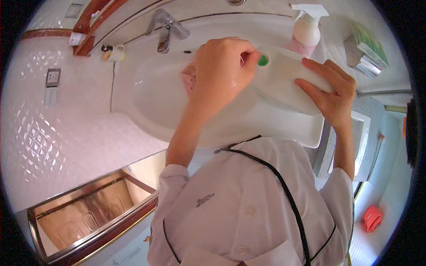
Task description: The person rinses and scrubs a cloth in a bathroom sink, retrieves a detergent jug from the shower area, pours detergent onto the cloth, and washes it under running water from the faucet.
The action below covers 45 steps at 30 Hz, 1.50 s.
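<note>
Over the washbasin (159, 99), my left hand (223, 69) is closed in a fist. A bunched pink cloth (189, 78) pokes out on its left side; most of it is hidden by the hand. On the right, my right hand (336, 88) grips a smooth white container (283, 76), thumb and fingers spread over its outer end. The container lies tilted above the basin's right side. A round green spot (263, 60), perhaps a cap or an opening, shows at its left end, close to my left fingertips. What kind of container it is, I cannot tell.
A chrome faucet (166, 31) rises at the basin's back. Behind the container stands a white spray bottle (305, 33). A cup (116, 53) sits at the back left corner. Green-and-white packaging (369, 46) rests in a wall holder at right. A wood-framed mirror (90, 206) is at lower left.
</note>
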Motion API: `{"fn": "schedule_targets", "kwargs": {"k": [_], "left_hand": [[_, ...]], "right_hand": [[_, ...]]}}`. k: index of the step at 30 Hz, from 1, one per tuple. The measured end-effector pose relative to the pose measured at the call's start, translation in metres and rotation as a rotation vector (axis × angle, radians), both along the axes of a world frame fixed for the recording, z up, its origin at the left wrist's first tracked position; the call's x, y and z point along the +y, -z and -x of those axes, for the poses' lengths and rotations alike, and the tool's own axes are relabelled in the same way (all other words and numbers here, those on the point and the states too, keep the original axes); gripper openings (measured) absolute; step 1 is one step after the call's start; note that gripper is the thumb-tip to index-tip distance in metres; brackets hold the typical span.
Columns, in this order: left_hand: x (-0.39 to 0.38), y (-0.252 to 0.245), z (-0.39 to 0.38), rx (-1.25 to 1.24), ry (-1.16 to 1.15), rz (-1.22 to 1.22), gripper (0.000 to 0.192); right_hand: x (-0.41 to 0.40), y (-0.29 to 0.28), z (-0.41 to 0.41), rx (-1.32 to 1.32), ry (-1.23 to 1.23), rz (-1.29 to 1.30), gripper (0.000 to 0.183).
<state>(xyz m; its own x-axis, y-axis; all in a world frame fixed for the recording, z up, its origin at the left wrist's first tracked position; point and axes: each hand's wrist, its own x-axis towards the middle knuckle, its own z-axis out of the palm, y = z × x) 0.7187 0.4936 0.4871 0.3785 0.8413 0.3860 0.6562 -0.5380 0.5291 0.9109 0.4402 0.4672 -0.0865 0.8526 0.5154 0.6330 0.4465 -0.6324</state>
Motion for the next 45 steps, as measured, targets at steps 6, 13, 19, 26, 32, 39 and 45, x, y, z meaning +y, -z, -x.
{"fn": "schedule_targets", "kwargs": {"k": [6, 13, 19, 26, 32, 39, 45], "left_hand": [[0.003, 0.0, 0.003, -0.028, -0.029, 0.102, 0.008], [0.009, -0.002, 0.006, 0.024, -0.082, 0.253, 0.014], [0.01, 0.002, 0.004, 0.004, -0.092, 0.355, 0.013], [0.011, 0.011, 0.025, -0.204, -0.113, 0.385, 0.014], [-0.011, 0.033, 0.078, -0.345, -0.313, 0.38, 0.015], [-0.047, 0.078, 0.121, -0.501, -0.66, 0.621, 0.018], [-0.056, 0.109, 0.116, -0.629, -0.735, 0.66, 0.015]], "right_hand": [[0.001, -0.002, 0.0, -0.006, -0.008, -0.031, 0.03], [0.001, 0.0, 0.0, 0.008, -0.009, 0.013, 0.031], [-0.001, -0.001, 0.0, 0.0, 0.012, 0.011, 0.031], [-0.002, -0.005, -0.001, -0.055, 0.022, 0.039, 0.031], [-0.002, -0.002, -0.001, -0.106, -0.014, -0.087, 0.036], [-0.007, 0.003, -0.006, -0.138, 0.054, -0.066, 0.042], [-0.005, 0.001, -0.008, -0.157, 0.033, -0.067, 0.042]]}}
